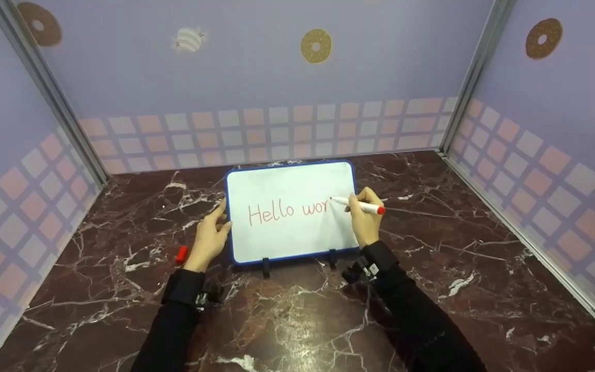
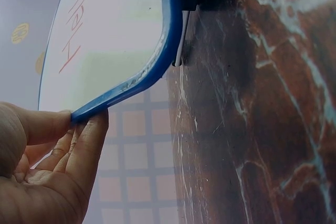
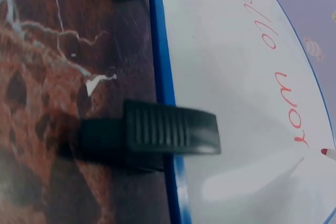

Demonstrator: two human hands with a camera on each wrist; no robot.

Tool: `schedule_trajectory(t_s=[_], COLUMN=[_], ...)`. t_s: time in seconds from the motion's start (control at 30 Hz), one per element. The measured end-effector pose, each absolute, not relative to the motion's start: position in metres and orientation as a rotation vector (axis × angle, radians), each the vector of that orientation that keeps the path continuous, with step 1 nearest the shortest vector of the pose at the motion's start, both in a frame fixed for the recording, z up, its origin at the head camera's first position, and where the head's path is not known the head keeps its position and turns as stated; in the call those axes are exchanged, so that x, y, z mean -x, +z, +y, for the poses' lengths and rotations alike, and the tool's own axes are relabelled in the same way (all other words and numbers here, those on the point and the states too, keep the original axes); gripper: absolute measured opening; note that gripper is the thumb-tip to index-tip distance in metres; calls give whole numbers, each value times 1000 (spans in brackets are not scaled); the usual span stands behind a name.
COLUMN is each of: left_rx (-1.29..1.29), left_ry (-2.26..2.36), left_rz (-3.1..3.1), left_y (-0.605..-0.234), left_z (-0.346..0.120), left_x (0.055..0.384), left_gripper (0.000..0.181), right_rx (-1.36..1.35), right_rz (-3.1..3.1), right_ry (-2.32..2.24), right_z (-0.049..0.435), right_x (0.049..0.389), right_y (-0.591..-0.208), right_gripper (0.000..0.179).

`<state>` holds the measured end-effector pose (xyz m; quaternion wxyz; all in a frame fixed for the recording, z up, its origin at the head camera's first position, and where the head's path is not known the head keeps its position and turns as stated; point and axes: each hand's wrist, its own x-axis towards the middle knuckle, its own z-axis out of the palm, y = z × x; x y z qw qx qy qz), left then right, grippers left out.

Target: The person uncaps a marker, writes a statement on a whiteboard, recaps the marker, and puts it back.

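A whiteboard [image 1: 292, 240] with a blue frame leans back on black stand feet [image 1: 266, 267], bearing the red handwriting "Hello wor". My left hand [image 1: 208, 238] pinches its left edge; in the left wrist view the thumb [image 2: 44, 127] is at the front of the frame and the fingers are behind. My right hand [image 1: 368, 219] holds a white marker [image 1: 341, 200] with a red end, its tip close to the top of the "r". Only the marker's red tip [image 3: 324, 151] and a bit of its barrel show in the right wrist view, at the right border.
A small red marker cap [image 1: 182, 254] lies on the dark marbled table [image 1: 287, 320], left of my left hand. Behind the board stands a lilac wall [image 1: 256, 77] with pink and white checks; side walls flank the table.
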<state>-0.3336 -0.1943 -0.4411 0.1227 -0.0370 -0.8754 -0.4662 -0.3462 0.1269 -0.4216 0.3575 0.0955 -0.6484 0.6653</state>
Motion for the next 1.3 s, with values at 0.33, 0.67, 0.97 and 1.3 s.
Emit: schedule_trajectory(t_s=[0.33, 0.67, 0.97, 1.3], left_rx=[112, 124, 147, 117], left_ry=[-1351, -1359, -1307, -1318], left_rz=[-2541, -2534, -2534, -2549], left_y=[-441, -441, -442, -442], left_z=[-194, -194, -195, -194], left_x=[334, 332, 334, 334], left_gripper=[59, 59, 60, 60], right_rx=[-239, -275, -281, -266], right_rz=[-1689, -1724, -1771, -1688], right_ry=[1754, 1716, 1696, 1730], right_z=[129, 132, 137, 148], right_x=[354, 352, 345, 347], right_y=[-421, -423, -423, -425], right_gripper=[25, 26, 24, 25])
